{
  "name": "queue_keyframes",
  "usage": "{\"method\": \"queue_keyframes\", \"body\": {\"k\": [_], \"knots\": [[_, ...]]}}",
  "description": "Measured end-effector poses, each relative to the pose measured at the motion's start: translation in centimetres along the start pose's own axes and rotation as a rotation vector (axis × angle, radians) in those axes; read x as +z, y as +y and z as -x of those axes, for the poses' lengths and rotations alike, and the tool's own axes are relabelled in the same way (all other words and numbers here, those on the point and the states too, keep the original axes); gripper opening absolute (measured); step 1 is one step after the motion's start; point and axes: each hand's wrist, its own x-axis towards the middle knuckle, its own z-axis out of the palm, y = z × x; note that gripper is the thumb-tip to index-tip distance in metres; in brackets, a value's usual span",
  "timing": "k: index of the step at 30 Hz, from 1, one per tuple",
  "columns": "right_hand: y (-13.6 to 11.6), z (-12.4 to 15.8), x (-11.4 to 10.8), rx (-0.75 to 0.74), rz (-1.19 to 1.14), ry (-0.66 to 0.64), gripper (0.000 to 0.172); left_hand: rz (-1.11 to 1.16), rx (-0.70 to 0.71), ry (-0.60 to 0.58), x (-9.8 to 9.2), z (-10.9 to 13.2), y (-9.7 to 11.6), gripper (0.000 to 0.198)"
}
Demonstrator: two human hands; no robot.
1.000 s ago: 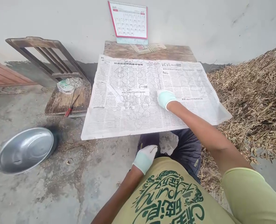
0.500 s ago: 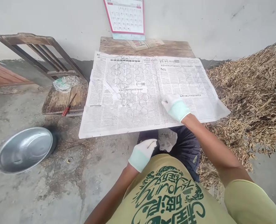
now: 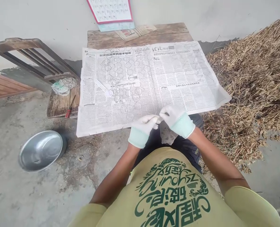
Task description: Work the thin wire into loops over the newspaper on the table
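My left hand point(image 3: 145, 124), in a white glove with a pale green cuff, is closed in a pinch at the near edge of the newspaper point(image 3: 92, 118). Fingertips almost touching it, my right hand point(image 3: 174, 116) is gloved alike and also pinches. A thin curved wire point(image 3: 150, 112) shows between and just above the fingertips; its ends are hidden by the gloves. Many thin wire loops point(image 3: 124, 108) lie spread over the newspaper. Left of them is a flat white strip with a round end point(image 3: 109, 93).
The newspaper covers a wooden table point(image 3: 168, 31) against the wall, under a calendar point(image 3: 112, 11). At left stands a wooden chair point(image 3: 52, 104) with a plastic bag point(image 3: 63, 86) and red-handled screwdriver point(image 3: 68, 112). A metal basin point(image 3: 41, 151) sits on the floor. Dry stalks point(image 3: 255, 82) are heaped at right.
My left hand has risen from my lap to the newspaper's near edge. My right hand has drawn back toward it, and the fingertips now meet at a wire. The view has shifted slightly.
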Motion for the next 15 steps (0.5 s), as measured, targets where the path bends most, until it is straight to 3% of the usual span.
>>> {"method": "queue_keyframes", "body": {"k": [4,15], "knots": [[0.3,0.8,0.0,0.082,-0.171,0.068,0.016,0.036,-0.019,-0.001,0.5,0.0,-0.4,0.023],[2.0,1.5,1.7,0.135,-0.469,0.115,0.017,0.075,-0.068,0.096,1.1,0.3,-0.1,0.023]]}}
